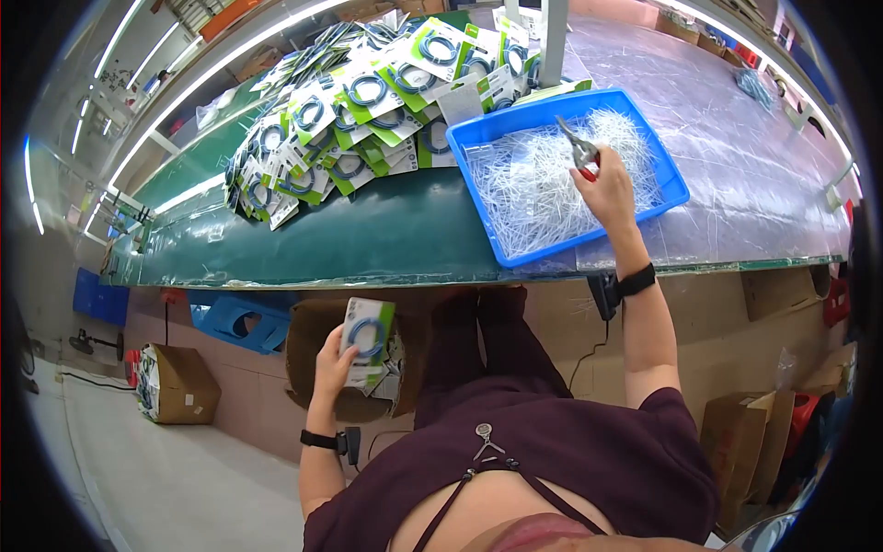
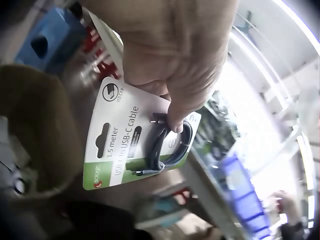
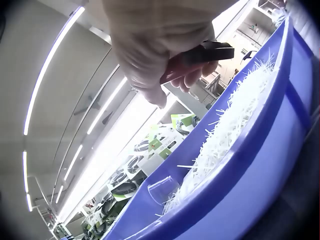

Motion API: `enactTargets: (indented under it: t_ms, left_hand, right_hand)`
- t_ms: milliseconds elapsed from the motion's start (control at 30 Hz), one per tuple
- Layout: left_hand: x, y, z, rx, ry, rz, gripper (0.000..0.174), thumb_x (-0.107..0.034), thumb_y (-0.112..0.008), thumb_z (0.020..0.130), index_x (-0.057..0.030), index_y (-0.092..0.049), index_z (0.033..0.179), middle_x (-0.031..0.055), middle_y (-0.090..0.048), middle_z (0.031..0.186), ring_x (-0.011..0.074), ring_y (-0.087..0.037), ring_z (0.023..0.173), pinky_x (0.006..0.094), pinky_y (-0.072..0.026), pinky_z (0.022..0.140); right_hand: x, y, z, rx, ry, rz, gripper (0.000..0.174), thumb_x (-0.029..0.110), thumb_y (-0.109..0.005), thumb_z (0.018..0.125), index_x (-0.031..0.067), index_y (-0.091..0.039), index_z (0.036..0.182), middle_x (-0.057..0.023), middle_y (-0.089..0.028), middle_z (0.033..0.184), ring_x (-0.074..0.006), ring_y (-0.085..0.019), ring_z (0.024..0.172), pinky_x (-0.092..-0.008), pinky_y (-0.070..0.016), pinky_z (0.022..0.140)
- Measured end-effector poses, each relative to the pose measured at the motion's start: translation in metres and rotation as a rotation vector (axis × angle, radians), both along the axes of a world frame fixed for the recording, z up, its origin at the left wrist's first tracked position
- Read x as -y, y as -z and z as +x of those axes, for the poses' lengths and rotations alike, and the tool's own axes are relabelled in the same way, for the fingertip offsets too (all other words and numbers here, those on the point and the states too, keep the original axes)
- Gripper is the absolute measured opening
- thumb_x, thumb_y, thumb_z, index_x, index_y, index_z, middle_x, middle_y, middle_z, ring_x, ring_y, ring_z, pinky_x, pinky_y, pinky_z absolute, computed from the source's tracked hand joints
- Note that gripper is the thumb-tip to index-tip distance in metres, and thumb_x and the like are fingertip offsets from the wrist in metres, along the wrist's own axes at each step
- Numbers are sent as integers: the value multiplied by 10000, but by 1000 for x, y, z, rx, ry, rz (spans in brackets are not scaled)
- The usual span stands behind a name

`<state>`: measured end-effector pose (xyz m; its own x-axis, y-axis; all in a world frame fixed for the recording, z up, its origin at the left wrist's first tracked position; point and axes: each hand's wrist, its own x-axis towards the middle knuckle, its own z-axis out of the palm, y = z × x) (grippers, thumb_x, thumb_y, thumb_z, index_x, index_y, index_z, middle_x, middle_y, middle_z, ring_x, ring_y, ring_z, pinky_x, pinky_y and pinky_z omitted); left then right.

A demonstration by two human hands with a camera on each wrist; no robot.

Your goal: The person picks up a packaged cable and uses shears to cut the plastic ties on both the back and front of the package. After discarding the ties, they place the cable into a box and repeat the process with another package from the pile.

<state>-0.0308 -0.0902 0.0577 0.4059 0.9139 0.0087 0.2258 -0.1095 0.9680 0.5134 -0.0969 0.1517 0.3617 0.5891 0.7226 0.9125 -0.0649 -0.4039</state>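
Observation:
My left hand [image 1: 332, 364] pinches a carded USB-C cable [image 1: 378, 316] by its edge, thumb lying on the front. In the left wrist view the white and green card [image 2: 103, 167] carries a coiled dark cable [image 2: 155, 150]. An open cardboard box [image 1: 308, 368] with cards in it stands below that hand. My right hand [image 1: 609, 193] grips red-handled pliers [image 1: 579, 147], jaws pointing away from me, above a blue tray [image 1: 676, 175] heaped with thin white plastic strips [image 1: 515, 198]. The right wrist view shows the pliers' handle [image 3: 192, 61] in the curled fingers.
A big pile of carded cables [image 1: 359, 101] covers the back left of the green bench [image 1: 368, 239]. A white post [image 1: 553, 41] rises behind the tray. Under the bench are a blue stool [image 1: 235, 317] and another cardboard box [image 1: 184, 382] on the left.

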Motion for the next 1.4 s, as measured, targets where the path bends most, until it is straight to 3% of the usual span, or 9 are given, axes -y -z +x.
enactTargets:
  t_ms: [67,100,200,400,633,833,933,1233,1400]
  left_hand:
    - [2,15,-30,-670,-189,6,498,-60,-615,891,2,-448,1355,82,-651,1055,139,-631,922,277,-511,789]
    - [-5,19,-28,-670,-192,7,498,-60,-615,891,2,-448,1355,82,-651,1055,139,-631,922,277,-511,789]
    - [-45,15,-5,-22,-285,-44,375,-89,-590,924,14,-527,1278,92,-671,1024,136,-645,908,257,-519,782]
    - [-168,-52,189,31,120,249,300,-180,-526,983,19,-610,1192,105,-672,1069,177,-653,955,292,-519,850]
    - [-280,-52,351,293,10,-343,232,-181,-606,922,1,-626,1064,35,-646,864,118,-612,796,256,-499,739]
    - [-290,-42,342,201,-89,-150,202,-130,-635,886,-5,-604,1041,51,-644,834,124,-616,708,242,-501,631]
    - [-281,-37,311,158,-96,254,176,-94,-648,864,-5,-602,1010,61,-644,823,134,-614,664,232,-490,568]
    - [-246,-16,283,329,-41,136,242,-106,-649,866,-13,-623,1088,73,-672,837,148,-625,731,275,-503,666]
    - [-254,-15,294,3,-68,201,272,-95,-635,874,4,-615,1127,71,-684,922,156,-628,791,283,-495,727]
  right_hand:
    - [12,-10,-12,-120,-40,-18,293,108,-701,799,16,-535,1021,-82,-577,814,-166,-546,694,-295,-454,650]
    - [26,-16,-21,-245,-68,-36,287,108,-700,801,17,-543,1025,-65,-573,814,-147,-534,691,-288,-450,646]
    - [52,-10,-35,-434,-151,-77,294,98,-693,803,25,-562,1056,-28,-566,819,-111,-517,690,-268,-440,642]
    - [101,-10,-63,-652,-285,-164,386,38,-680,787,30,-556,1152,-2,-568,874,-73,-521,760,-230,-443,692]
    - [154,-24,-63,-680,-226,-230,445,4,-694,762,13,-534,1178,-29,-575,926,-98,-547,827,-238,-459,775]
    - [152,-9,-57,-779,-258,-225,462,-13,-677,769,16,-523,1203,-26,-570,956,-90,-552,872,-233,-448,802]
    - [134,-6,-61,-761,-339,-241,468,-9,-684,767,20,-525,1206,-32,-578,960,-102,-562,887,-242,-453,817]
    - [107,-7,-82,-683,-539,-261,482,57,-756,732,17,-541,1162,-98,-607,1012,-207,-596,883,-314,-487,828]
    - [123,-5,-85,-658,-539,-247,486,30,-718,765,27,-531,1214,-46,-591,957,-131,-577,896,-279,-479,818]
